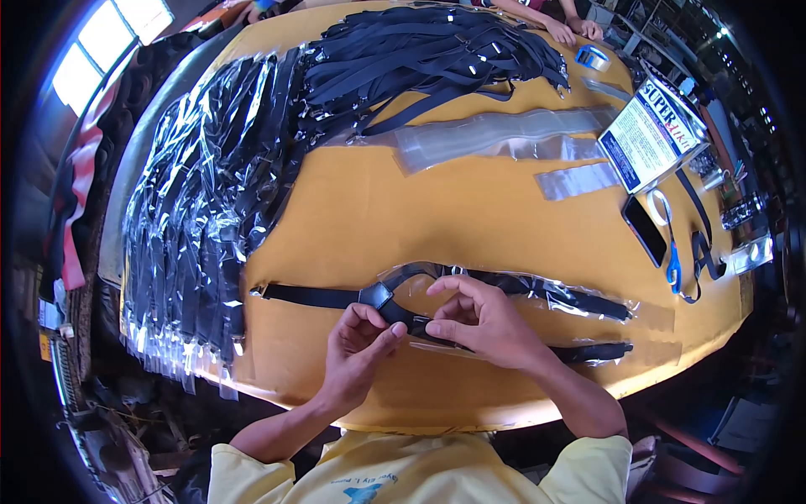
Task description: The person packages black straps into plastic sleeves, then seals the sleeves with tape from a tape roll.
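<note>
A pair of black suspenders [315, 296] lies across the near part of the table, its Y-shaped joint covered by a dark patch. My left hand [359, 349] is closed on the strap just below that patch, thumb against fingers. At the right of the joint, my right hand [483, 323] has its thumb on the lower strap, with the index finger raised and curved above it. Some of its fingers are hidden. Both strap ends run to the right inside clear plastic sleeves [579, 296]. A metal clip [259, 291] is at the left end.
Sleeved suspenders [197, 202] are piled at left, unwrapped black straps [420, 55] at the back. Clear plastic sleeves [504, 134] lie beyond my hands. At right are a white box [651, 134], phone [644, 231], blue-handled scissors [673, 269] and tape roll [593, 58]. Another person's hands [571, 31] rest at the far edge.
</note>
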